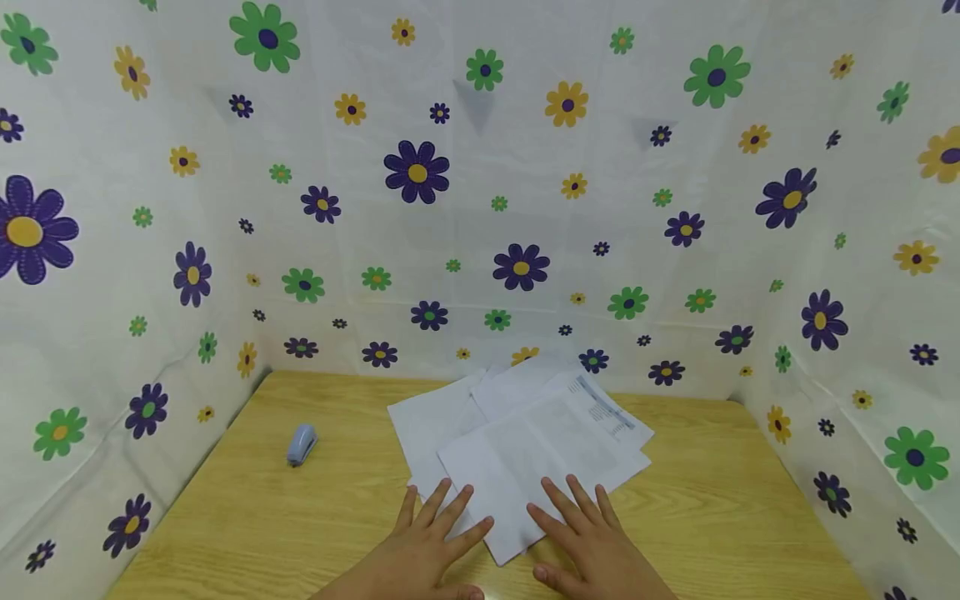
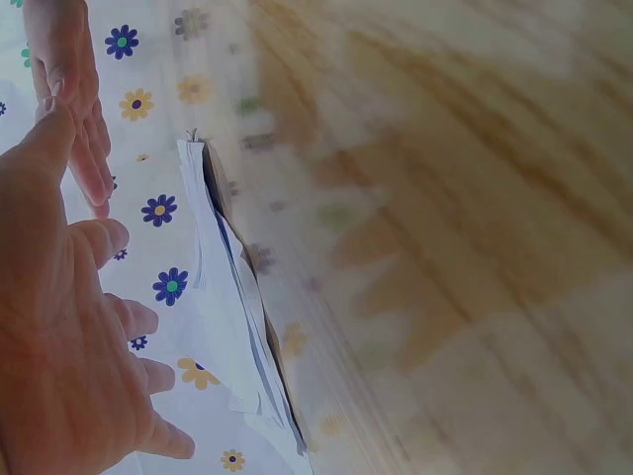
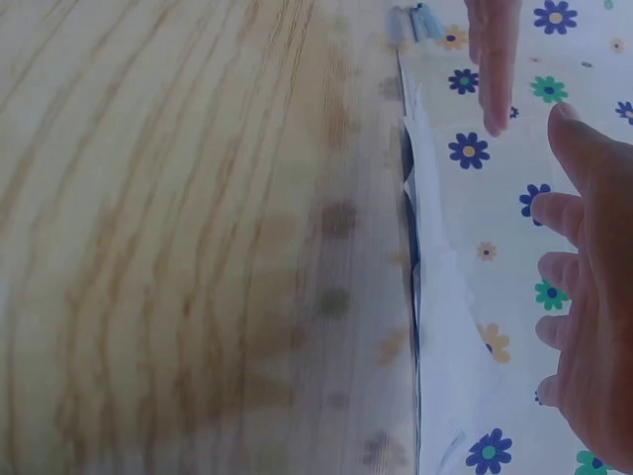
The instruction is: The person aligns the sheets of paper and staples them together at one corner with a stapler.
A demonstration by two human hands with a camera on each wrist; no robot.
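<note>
At the left, a small light-blue stapler (image 1: 303, 444) lies on the wooden table (image 1: 720, 500), well apart from the papers; a wide sweep of the arm could knock it. Next comes the left hand (image 1: 426, 546), fingers straight and spread, holding nothing, raised over the near edge of the sheets. The loose sheets (image 1: 517, 467) lie mid-table in a fanned, overlapping heap; pushed from one side only, the top ones would probably slide, and far corners could crease against the flowered cloth (image 1: 465, 217). Rightmost, the right hand (image 1: 592, 542) hovers empty, fingers splayed; uneven pressure between both hands might buckle the heap
</note>
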